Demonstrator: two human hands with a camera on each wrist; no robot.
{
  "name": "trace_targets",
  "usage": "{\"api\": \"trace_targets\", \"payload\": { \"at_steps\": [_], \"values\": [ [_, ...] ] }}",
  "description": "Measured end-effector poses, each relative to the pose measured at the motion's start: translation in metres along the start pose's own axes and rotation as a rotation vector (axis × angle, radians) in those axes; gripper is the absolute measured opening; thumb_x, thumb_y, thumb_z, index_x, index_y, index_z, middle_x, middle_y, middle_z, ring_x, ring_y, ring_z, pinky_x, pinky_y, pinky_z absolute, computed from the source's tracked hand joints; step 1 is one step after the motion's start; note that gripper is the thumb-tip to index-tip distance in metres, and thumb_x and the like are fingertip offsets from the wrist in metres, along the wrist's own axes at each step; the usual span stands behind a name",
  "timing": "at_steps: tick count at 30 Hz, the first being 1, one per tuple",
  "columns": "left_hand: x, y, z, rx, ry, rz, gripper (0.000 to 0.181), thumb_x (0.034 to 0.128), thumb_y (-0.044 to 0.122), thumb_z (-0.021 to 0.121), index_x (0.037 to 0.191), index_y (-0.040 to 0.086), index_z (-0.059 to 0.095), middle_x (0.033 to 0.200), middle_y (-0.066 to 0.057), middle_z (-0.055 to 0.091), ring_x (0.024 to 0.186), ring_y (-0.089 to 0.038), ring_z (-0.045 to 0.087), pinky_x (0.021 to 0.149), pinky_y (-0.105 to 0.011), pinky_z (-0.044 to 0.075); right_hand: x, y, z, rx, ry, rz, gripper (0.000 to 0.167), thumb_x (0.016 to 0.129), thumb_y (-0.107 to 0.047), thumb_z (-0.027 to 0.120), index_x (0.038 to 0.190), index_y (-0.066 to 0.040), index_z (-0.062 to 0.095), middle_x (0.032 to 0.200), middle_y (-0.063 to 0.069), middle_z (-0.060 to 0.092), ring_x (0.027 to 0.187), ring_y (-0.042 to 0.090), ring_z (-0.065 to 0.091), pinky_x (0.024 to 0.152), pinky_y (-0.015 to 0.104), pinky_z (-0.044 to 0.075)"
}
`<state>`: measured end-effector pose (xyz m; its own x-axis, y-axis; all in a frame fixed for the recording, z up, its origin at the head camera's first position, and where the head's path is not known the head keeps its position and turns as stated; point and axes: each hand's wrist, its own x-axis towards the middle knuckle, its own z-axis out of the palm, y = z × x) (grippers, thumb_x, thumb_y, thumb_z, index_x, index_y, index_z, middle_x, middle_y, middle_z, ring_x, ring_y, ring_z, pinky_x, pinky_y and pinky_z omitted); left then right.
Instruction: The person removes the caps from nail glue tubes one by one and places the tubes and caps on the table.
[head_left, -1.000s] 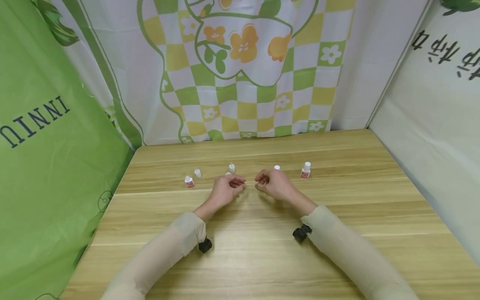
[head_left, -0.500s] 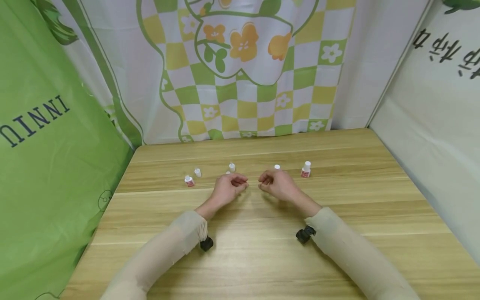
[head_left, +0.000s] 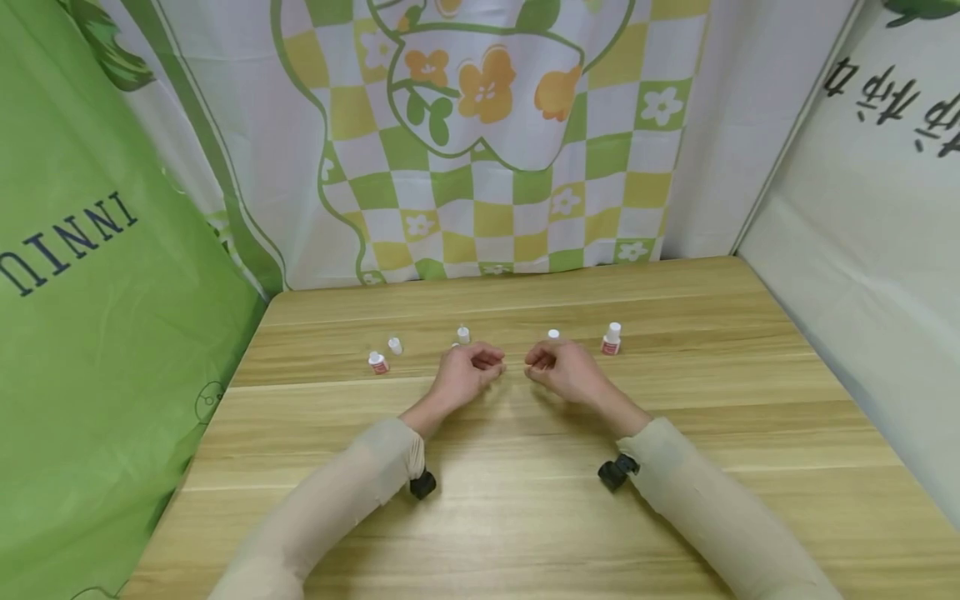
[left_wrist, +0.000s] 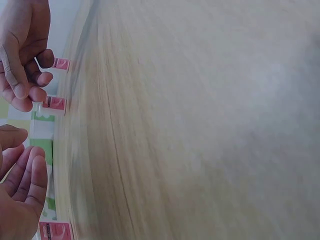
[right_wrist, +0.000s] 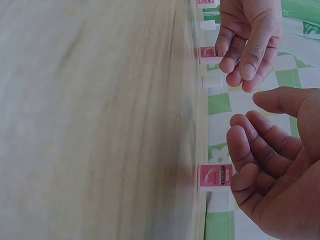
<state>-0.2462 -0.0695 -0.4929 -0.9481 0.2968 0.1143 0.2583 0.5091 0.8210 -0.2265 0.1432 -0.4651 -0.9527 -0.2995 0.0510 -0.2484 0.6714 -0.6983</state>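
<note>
My left hand (head_left: 467,371) hovers above the table with loosely bent fingers and holds nothing. Facing it across a small gap, my right hand (head_left: 567,371) is also bare, its fingers relaxed. A small white bottle with a red label (right_wrist: 211,54) stands behind the left hand, mostly covered in the head view. Behind the right hand is another such bottle (right_wrist: 215,176), only its white top (head_left: 553,334) showing from the head. To the right stands a capped bottle (head_left: 612,339). On the left are a bottle (head_left: 378,362) and a loose white cap (head_left: 395,345).
A second loose white cap (head_left: 463,334) stands beyond the left hand. The wooden table (head_left: 510,517) has a checked curtain (head_left: 495,208) behind it. A green cloth (head_left: 112,333) hangs on the left and a white one (head_left: 862,275) on the right.
Both hands have drifted slightly to the right, keeping a small gap between their fingertips. The bottles and caps stay where they were.
</note>
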Motion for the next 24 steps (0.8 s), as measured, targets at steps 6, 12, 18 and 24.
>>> {"api": "trace_targets", "payload": {
  "at_steps": [6,12,18,24],
  "values": [
    [0.002,0.002,0.004,-0.010,-0.004,-0.003,0.022,0.0903,0.013,0.074,0.109,0.001,0.073,0.096,-0.008,0.077,0.083,-0.018,0.071,0.069,-0.022,0.057,-0.002,0.003,-0.002,0.010,0.001,0.008,0.016,0.091,-0.019,0.071,0.101,-0.007,0.073,0.091,0.005,0.071,0.084,0.016,0.064,0.078,0.033,0.053],
    [0.004,0.005,0.009,-0.012,-0.011,-0.011,0.022,0.0909,0.014,0.074,0.109,0.001,0.073,0.097,-0.008,0.076,0.083,-0.017,0.071,0.070,-0.021,0.057,-0.004,0.009,-0.004,0.011,0.014,0.029,0.015,0.092,-0.019,0.071,0.101,-0.008,0.073,0.092,0.006,0.072,0.084,0.016,0.064,0.077,0.032,0.053],
    [0.006,0.007,0.013,-0.016,-0.013,-0.003,0.020,0.0910,0.011,0.073,0.109,0.001,0.073,0.097,-0.009,0.076,0.084,-0.018,0.071,0.071,-0.023,0.058,-0.005,0.012,-0.006,0.010,0.027,0.029,0.014,0.091,-0.018,0.072,0.099,-0.007,0.073,0.090,0.005,0.072,0.083,0.016,0.064,0.075,0.030,0.052],
    [0.008,0.008,0.015,-0.032,-0.009,-0.003,0.020,0.0903,0.010,0.073,0.108,0.000,0.073,0.097,-0.010,0.076,0.083,-0.018,0.071,0.070,-0.022,0.057,-0.007,0.011,-0.009,0.011,0.037,0.012,0.011,0.091,-0.017,0.071,0.097,-0.008,0.073,0.089,0.006,0.072,0.081,0.015,0.064,0.074,0.031,0.052]
  ]
}}
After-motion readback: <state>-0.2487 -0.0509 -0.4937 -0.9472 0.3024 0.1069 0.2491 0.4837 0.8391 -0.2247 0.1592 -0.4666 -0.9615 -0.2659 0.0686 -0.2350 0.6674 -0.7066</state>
